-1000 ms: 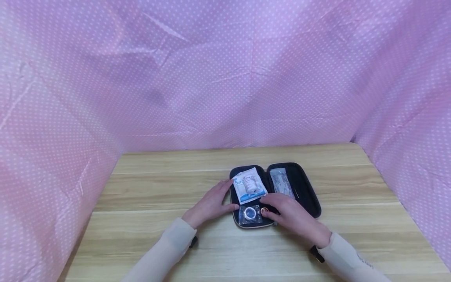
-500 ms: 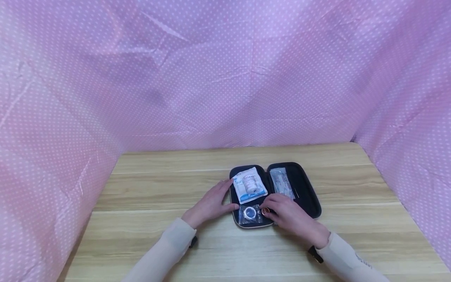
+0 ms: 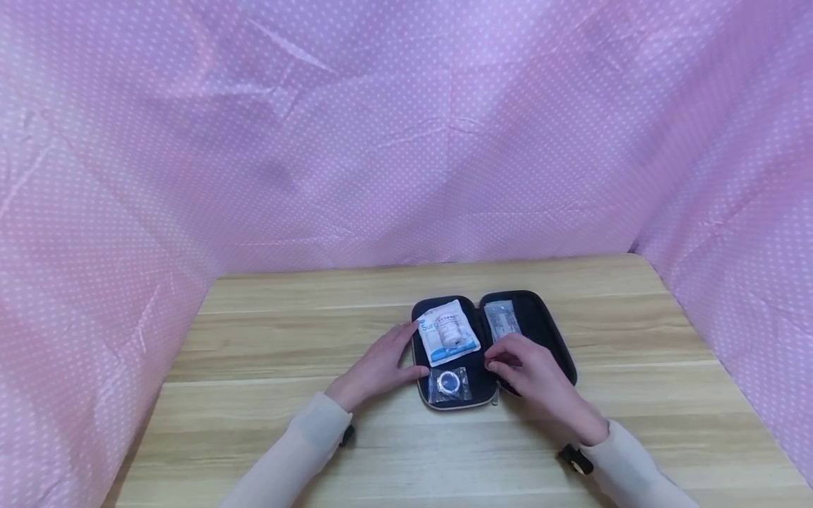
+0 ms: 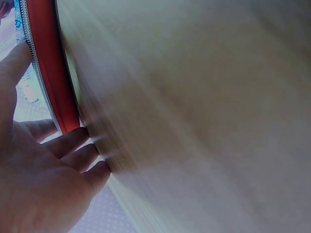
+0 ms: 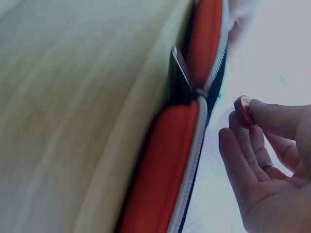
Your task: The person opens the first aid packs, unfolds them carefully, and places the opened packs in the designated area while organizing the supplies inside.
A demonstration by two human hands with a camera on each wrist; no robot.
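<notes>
An open zip case (image 3: 479, 381) with a black inside lies on the table, its outer side red in the wrist views. My left hand (image 3: 380, 368) rests against the case's left edge with fingers spread, thumb and fingertips touching the rim. Over the case's middle fold, my right hand (image 3: 530, 367) pinches a small reddish disc (image 5: 244, 110) between thumb and fingers; the head view mostly hides it. In the left half are a white and blue packet (image 3: 435, 346) marked "Surg", a white roll (image 3: 450, 330) on it, and a clear bag (image 3: 461, 390) with a silver-rimmed round piece.
A clear packet (image 3: 500, 317) lies in the case's right half, partly behind my right hand. The zip pull (image 5: 182, 70) hangs at the front of the fold. Wooden table (image 3: 286, 317) surrounds the case; pink dotted cloth (image 3: 381, 141) hangs behind and at the sides.
My right hand has taken the small disc from beside the clear bag and moved it right and slightly up, over the fold. My left hand stays at the case's edge.
</notes>
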